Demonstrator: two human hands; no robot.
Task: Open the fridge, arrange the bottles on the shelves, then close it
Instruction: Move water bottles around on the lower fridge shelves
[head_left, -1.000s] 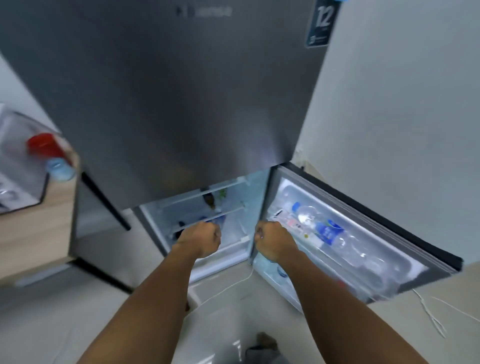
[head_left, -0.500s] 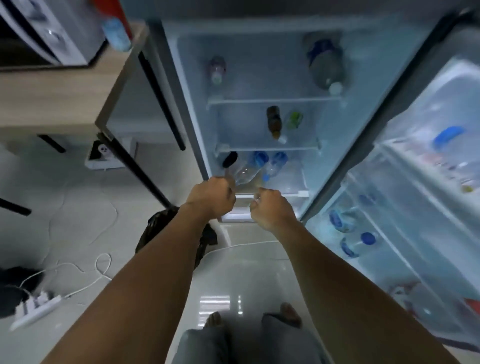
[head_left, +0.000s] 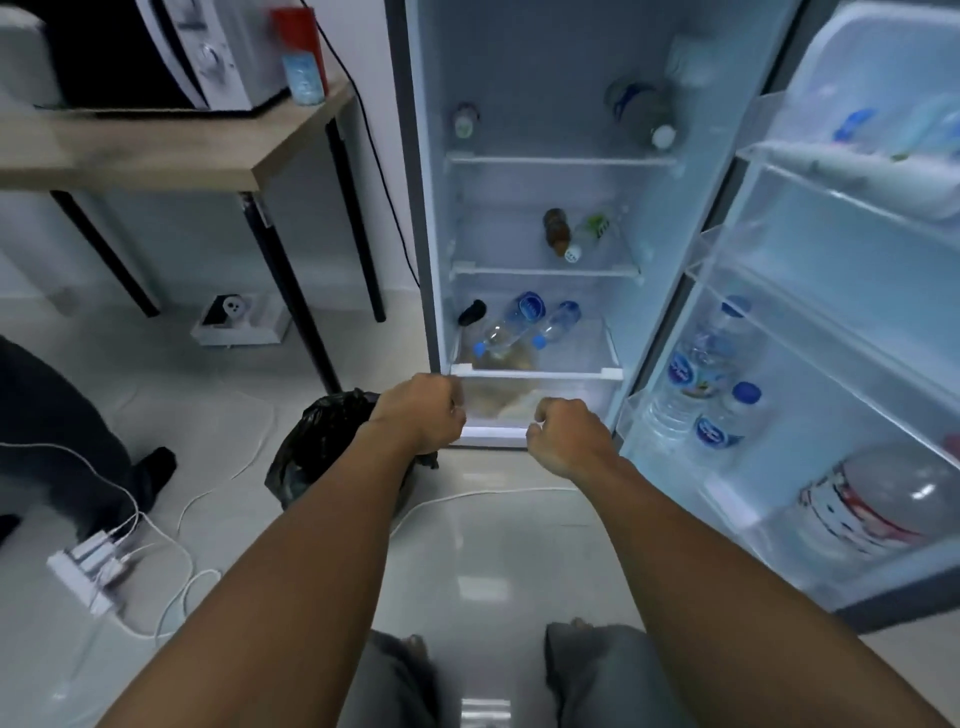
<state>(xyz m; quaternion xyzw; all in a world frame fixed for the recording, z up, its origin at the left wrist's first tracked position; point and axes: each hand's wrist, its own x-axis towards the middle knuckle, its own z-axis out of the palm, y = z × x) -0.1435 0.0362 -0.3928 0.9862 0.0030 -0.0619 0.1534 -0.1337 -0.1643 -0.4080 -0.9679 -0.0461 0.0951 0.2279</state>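
Head view: I see the fridge (head_left: 540, 62) already standing open, its door (head_left: 852, 322) swung out to 3 o'clock, so the first step looks done and the arranging is what's in hand.

Two water bottles (head_left: 511, 325) lie on their sides on the bottom shelf (head_left: 535, 370), caps toward me, which I judge is why they want sorting (lying loose like that, they could roll). A brown bottle (head_left: 557, 232) lies on the middle shelf with a green-labelled one beside it, and a large bottle (head_left: 641, 111) sits tilted on the top shelf at 1 o'clock, with a small one at 11 o'clock. More bottles stand upright in the door racks, held by the rails; those I'd leave.

My left hand (head_left: 423, 415) and right hand (head_left: 566, 436) are both out in front of the drawer (head_left: 535, 400) below the bottom shelf, arms nearly straight, knuckles up. On each, the fingers are curled into a loose fist and hold nothing that I can see. The left sits at the drawer's 9 o'clock edge, the right nearer its middle; whether either touches the drawer front I cannot tell.

A desk (head_left: 171, 150) with a microwave stands at 10 o'clock, a black bin bag (head_left: 322, 441) just left of the left wrist.
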